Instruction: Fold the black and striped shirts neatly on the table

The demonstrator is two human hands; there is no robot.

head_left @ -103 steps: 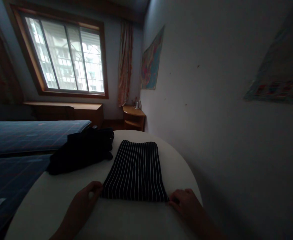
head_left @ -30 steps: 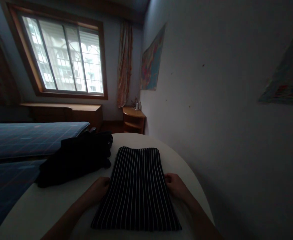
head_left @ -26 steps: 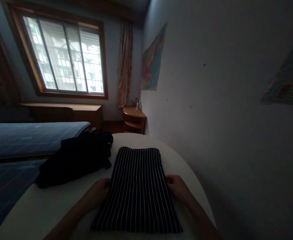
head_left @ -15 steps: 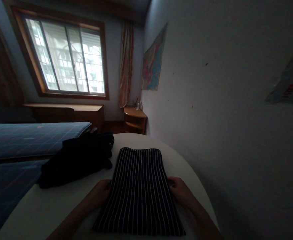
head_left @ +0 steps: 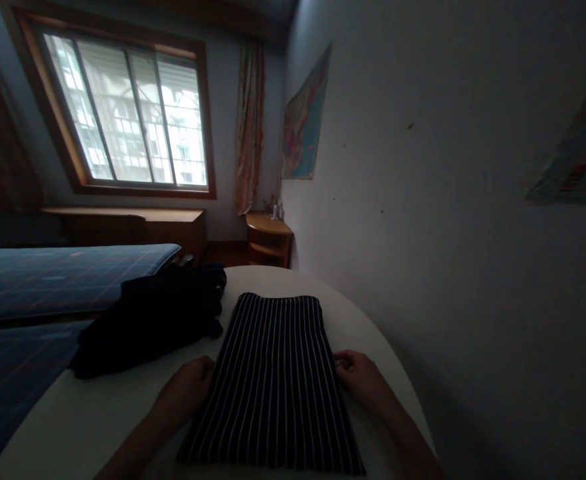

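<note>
A dark garment (head_left: 275, 387) with thin white stripes lies folded into a long, flat shape on a pale round table (head_left: 373, 347). At its left edge is my left hand (head_left: 190, 383), with the fingers curled against the cloth; the fingertips are hard to make out in the dim light. On the opposite side, my right hand (head_left: 355, 373) pinches the right edge with thumb and fingers. The near end of the garment flares wider toward me, and its far end dips slightly in the middle.
A heap of black clothing (head_left: 153, 320) rests on the table's left side. Beyond it is a bed with a blue plaid mattress (head_left: 73, 280). A white wall (head_left: 463, 267) runs close along the right. A wooden corner shelf (head_left: 270, 230) and a desk (head_left: 173, 217) stand at the back.
My left hand has shifted slightly left and its fingers have curled in more. My right hand stays at the right edge, and the view has moved a little.
</note>
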